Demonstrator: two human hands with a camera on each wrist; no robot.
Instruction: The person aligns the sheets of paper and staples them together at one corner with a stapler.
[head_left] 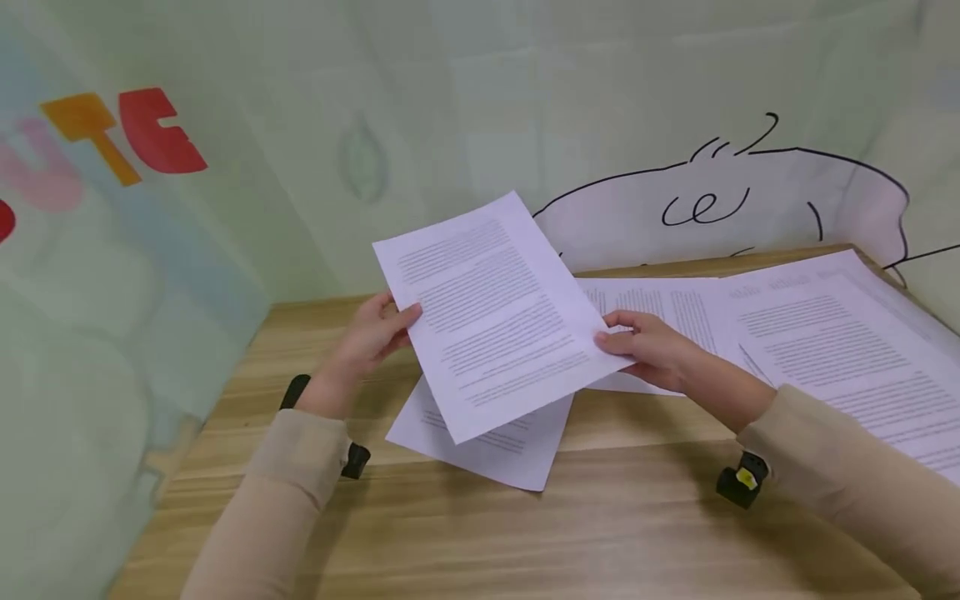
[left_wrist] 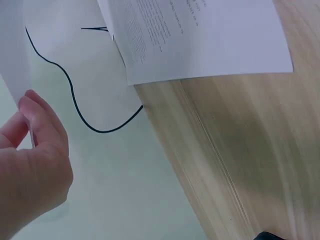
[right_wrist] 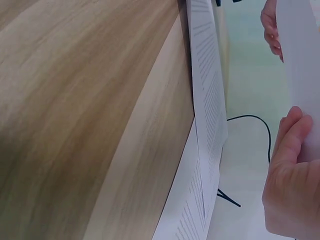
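Both hands hold up a printed sheet of paper above the table, tilted so its text faces the head camera. My left hand pinches the sheet's left edge, thumb on the front and fingers behind. At the lower right corner my right hand pinches it the same way. In the left wrist view the left hand grips the sheet's edge at the far left. The right wrist view shows the right hand on the paper. Partly hidden below lies another printed sheet.
More printed sheets overlap on the right side of the wooden table, and one sheet lies near its back edge. A pale wall covering with cartoon lines and coloured letters rises behind the table and along its left.
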